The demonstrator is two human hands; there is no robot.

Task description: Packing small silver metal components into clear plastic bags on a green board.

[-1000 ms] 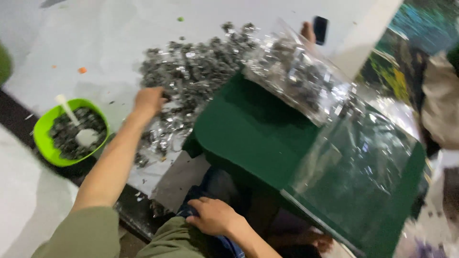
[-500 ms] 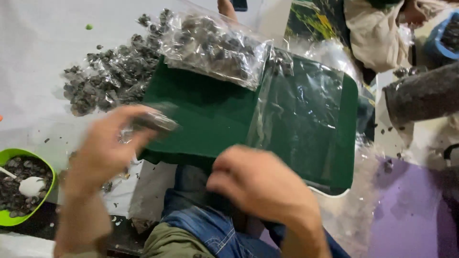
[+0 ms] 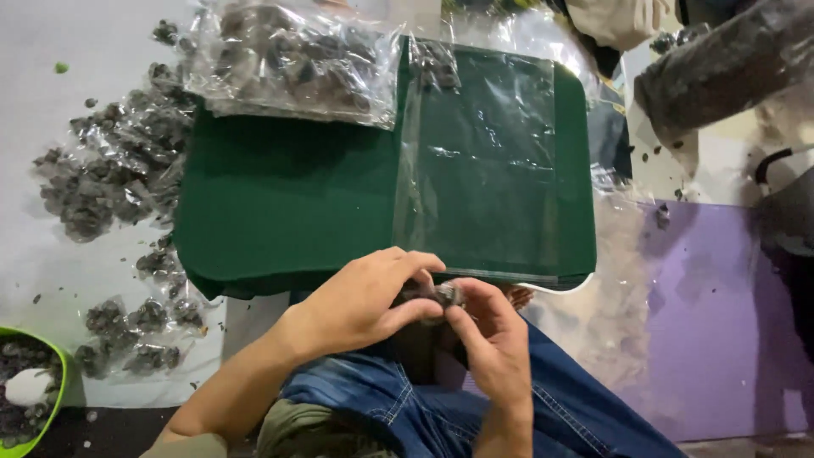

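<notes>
Just above the grip lies a flat, clear plastic sleeve (image 3: 487,161) on a green mat (image 3: 280,203), its long axis running away from the person. Up and to the left sits a filled clear bag (image 3: 288,59) of dark pieces, with loose small packets (image 3: 110,178) farther left. The left hand (image 3: 360,301) and right hand (image 3: 492,339) meet over the lap, fingers closed on a small dark packet (image 3: 437,294); its direction cannot be told.

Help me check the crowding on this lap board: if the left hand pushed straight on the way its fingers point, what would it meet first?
The left hand points right, its fingertips on the small dark packet that the right hand also pinches. It would meet that packet first, then the right hand's fingers.
</notes>
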